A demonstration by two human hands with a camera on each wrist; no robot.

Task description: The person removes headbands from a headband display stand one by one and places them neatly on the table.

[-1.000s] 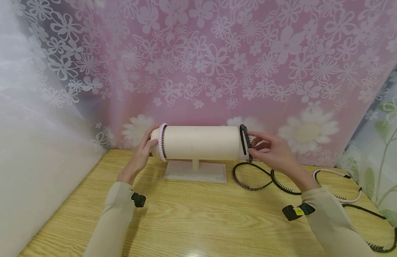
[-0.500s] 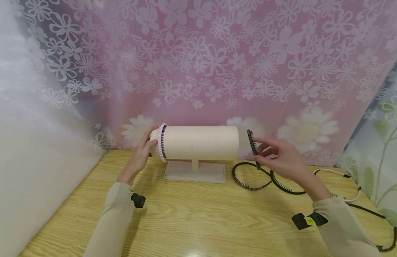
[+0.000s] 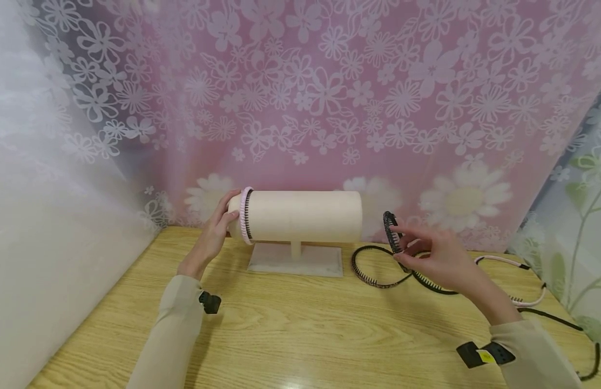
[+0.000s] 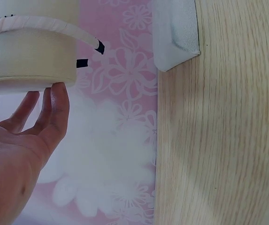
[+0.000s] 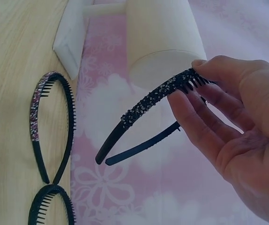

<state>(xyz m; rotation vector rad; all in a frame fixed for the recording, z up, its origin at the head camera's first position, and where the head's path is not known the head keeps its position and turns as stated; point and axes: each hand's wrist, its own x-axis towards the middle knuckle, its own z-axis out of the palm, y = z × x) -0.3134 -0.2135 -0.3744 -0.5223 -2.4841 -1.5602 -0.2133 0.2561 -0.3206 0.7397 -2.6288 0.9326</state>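
Observation:
A cream cylindrical headband stand [image 3: 305,216] lies horizontally on a post above a pale flat base [image 3: 295,260]. Around its left end sits a pink wrapped headband [image 3: 244,215] with dark teeth; its black-tipped ends show in the left wrist view. My left hand [image 3: 210,235] holds the stand's left end, fingertips [image 4: 59,101] against the rim. To the right of the stand, my right hand [image 3: 438,256] pinches a black toothed headband [image 5: 157,96] covered in dark sparkling stones. This headband is held in the air, apart from the cylinder, its two free ends pointing away from the hand.
On the wooden table [image 3: 281,335] at right lie a black headband with pinkish stones [image 5: 34,112], another black toothed headband [image 5: 52,192], a pink headband [image 3: 504,259] and a further dark headband [image 3: 553,317]. A pink floral curtain [image 3: 300,108] hangs behind.
My right hand has drawn the black sparkling headband off the stand's right end, rightward and slightly down. The left hand and the pink headband have stayed in place.

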